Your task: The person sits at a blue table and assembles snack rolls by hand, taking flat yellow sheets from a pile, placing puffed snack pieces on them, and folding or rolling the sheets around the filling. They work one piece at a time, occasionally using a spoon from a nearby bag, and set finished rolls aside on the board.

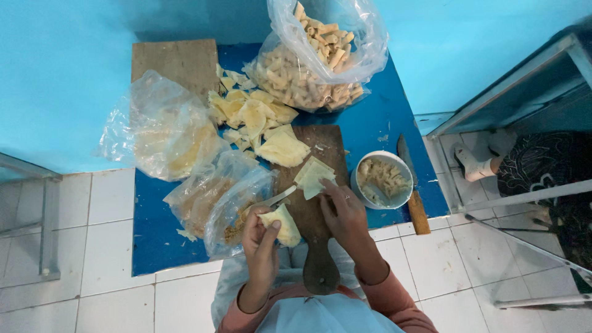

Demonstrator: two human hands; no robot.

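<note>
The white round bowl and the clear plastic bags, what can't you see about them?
Head view:
- White round bowl: pale filling blurred, too small to identify.
- Clear plastic bag beside the left hand: contents veiled by crinkled plastic.
- Brown wooden cutting board: partly covered by the right hand.

Matt, worn wooden cutting board [314, 209] under the grips; crinkled glossy clear plastic bags [166, 129] beside; painted matt table [151, 228].
</note>
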